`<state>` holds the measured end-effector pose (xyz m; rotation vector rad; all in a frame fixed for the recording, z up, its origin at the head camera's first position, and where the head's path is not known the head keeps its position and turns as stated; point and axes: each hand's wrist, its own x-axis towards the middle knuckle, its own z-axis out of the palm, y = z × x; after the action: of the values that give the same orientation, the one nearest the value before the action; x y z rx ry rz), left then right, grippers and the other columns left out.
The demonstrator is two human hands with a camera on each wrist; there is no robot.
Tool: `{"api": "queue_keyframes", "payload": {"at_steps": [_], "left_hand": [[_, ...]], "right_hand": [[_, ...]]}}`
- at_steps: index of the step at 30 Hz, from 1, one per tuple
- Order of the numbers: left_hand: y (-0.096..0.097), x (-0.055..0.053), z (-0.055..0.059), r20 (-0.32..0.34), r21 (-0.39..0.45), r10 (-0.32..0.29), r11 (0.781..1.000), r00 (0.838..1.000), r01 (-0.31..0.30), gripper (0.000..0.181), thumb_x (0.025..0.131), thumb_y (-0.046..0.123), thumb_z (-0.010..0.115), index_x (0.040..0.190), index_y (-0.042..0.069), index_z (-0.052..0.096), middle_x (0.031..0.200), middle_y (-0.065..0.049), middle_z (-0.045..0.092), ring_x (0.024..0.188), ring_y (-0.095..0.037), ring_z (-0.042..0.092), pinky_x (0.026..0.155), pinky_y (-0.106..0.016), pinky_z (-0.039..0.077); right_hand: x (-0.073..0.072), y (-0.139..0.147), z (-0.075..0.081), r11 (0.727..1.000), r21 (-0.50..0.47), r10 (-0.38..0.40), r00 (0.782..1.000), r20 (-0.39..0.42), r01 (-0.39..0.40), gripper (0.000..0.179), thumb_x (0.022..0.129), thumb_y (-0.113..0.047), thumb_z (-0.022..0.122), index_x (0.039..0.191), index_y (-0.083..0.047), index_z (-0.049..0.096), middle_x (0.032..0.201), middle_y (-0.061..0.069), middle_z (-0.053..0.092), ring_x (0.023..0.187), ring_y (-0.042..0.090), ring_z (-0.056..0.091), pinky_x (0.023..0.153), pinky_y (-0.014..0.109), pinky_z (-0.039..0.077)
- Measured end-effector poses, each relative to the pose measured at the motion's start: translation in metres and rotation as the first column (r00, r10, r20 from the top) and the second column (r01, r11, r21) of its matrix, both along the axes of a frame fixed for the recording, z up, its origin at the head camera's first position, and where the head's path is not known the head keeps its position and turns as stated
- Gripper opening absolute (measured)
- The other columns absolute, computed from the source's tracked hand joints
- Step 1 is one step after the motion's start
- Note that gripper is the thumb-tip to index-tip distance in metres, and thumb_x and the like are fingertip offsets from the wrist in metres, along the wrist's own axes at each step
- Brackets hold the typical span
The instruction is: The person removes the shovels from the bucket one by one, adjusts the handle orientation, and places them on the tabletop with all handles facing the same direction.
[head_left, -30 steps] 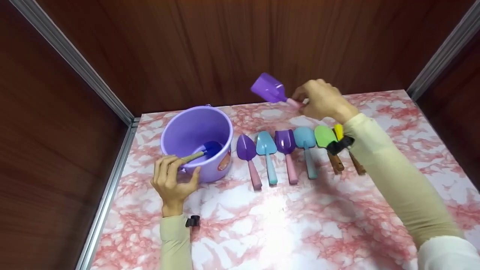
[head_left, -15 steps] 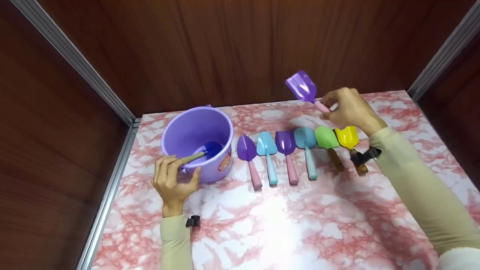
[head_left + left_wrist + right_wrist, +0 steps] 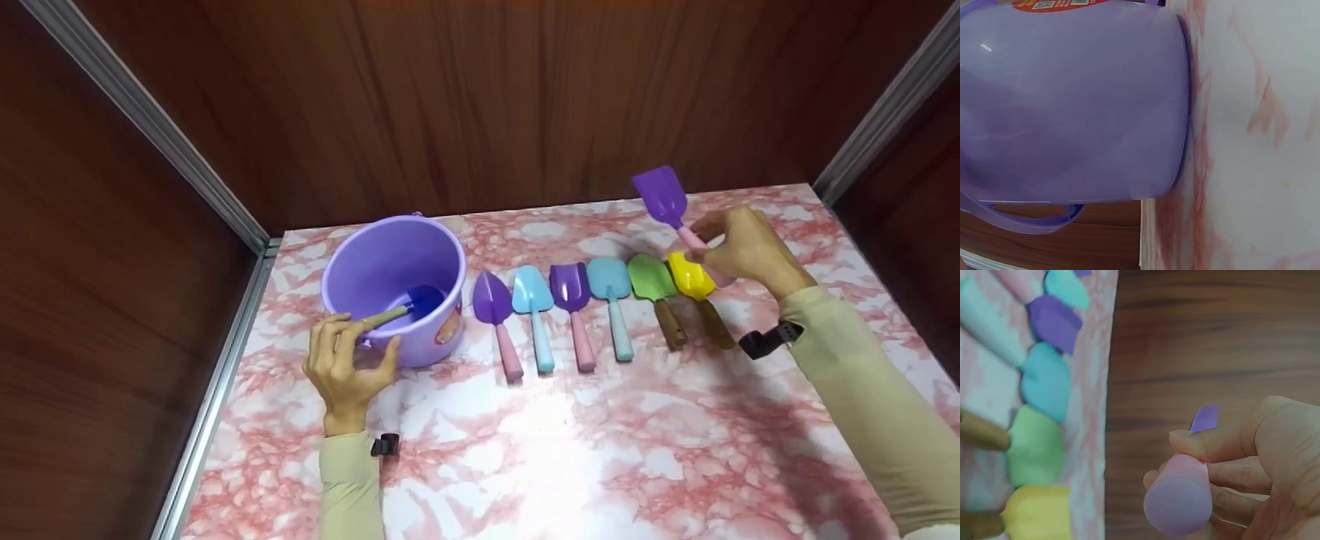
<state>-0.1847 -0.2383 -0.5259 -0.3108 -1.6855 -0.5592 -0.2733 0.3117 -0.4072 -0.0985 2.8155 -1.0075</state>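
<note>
In the head view my right hand (image 3: 746,244) grips the pink handle of a purple hand shovel (image 3: 662,196), its blade tilted up to the left. The right wrist view shows the round end of the pink handle (image 3: 1178,503) between thumb and fingers. My left hand (image 3: 349,367) holds the purple bucket (image 3: 427,349) at its near rim, fingers bent at the edge and thumb against the outer wall. Inside the bucket lies a blue shovel (image 3: 425,298), its light handle leaning on the rim by my left fingers. The left wrist view is mostly filled by the bucket wall (image 3: 1072,107).
Right of the bucket, hand shovels lie in a row: purple (image 3: 493,296), light blue (image 3: 532,289), purple (image 3: 570,285), teal (image 3: 609,277), green (image 3: 651,276) and yellow (image 3: 688,275). They rest on a marbled table (image 3: 465,465) before a wooden panel (image 3: 480,105).
My right hand has moved rightward and lower with the purple shovel, from above the middle of the row to over the yellow shovel. The left hand and bucket stay put.
</note>
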Motion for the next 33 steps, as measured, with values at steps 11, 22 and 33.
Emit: {"api": "queue_keyframes", "payload": {"at_steps": [11,22,33], "left_hand": [[-0.002,0.0,-0.003,-0.03,0.0,0.013,1.0,0.999,-0.013,0.056,0.091,0.059,0.075,0.086,0.004,0.072,0.09,-0.016,0.068,0.086,-0.038,0.061,0.079,-0.048,0.054],[-0.001,0.0,-0.003,-0.021,-0.005,-0.043,0.999,0.999,0.043,0.051,0.09,0.052,0.081,0.089,0.001,0.074,0.086,-0.017,0.065,0.089,-0.038,0.063,0.086,-0.045,0.056],[-0.002,0.0,-0.003,-0.004,0.019,-0.058,0.998,0.998,0.058,0.053,0.088,0.053,0.082,0.088,0.001,0.074,0.086,-0.018,0.064,0.088,-0.039,0.063,0.087,-0.045,0.054]], "right_hand": [[0.013,0.038,-0.033,0.998,0.024,-0.058,0.994,0.097,0.056,0.058,0.096,-0.022,0.075,0.141,0.011,0.059,0.132,0.039,0.063,0.065,0.022,0.071,0.06,0.034,0.063],[0.031,0.068,-0.068,0.991,0.079,-0.117,0.99,0.076,0.111,0.057,0.091,-0.025,0.079,0.133,0.011,0.066,0.123,0.034,0.071,0.1,0.036,0.069,0.069,0.026,0.054],[0.04,0.085,-0.086,0.983,0.129,-0.141,0.988,0.069,0.131,0.055,0.092,-0.027,0.076,0.129,0.013,0.065,0.123,0.037,0.069,0.093,0.036,0.071,0.067,0.029,0.055]]}}
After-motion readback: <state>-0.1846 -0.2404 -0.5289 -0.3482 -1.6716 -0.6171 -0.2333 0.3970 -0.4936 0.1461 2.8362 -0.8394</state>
